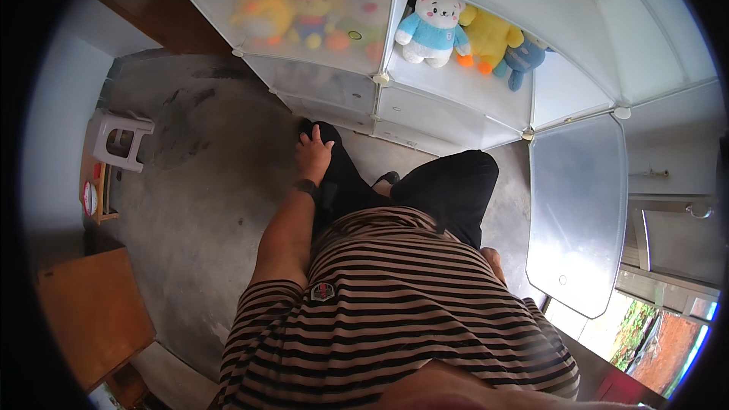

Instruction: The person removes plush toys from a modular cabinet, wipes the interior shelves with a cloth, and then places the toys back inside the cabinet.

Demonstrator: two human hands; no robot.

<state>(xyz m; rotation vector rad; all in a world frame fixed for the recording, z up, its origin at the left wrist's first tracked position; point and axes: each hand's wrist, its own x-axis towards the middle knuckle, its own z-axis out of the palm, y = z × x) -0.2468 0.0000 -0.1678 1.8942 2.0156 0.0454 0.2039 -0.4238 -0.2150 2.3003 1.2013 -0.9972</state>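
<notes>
My left hand rests on my left knee, fingers spread over the black trousers, and holds nothing. A dark band circles that wrist. Only a bit of skin of my right arm shows beside my right hip; the right hand is out of view. Before me, an uncovered compartment of a translucent plastic cube cabinet holds a white plush bear in a blue top, a yellow plush toy and a blue plush toy. Neither hand touches them.
The compartment's translucent door hangs swung out at the right. More plush toys show dimly behind a closed door at the left. A plastic stool and a wooden board or tabletop stand on the left. A bright opening lies at the lower right.
</notes>
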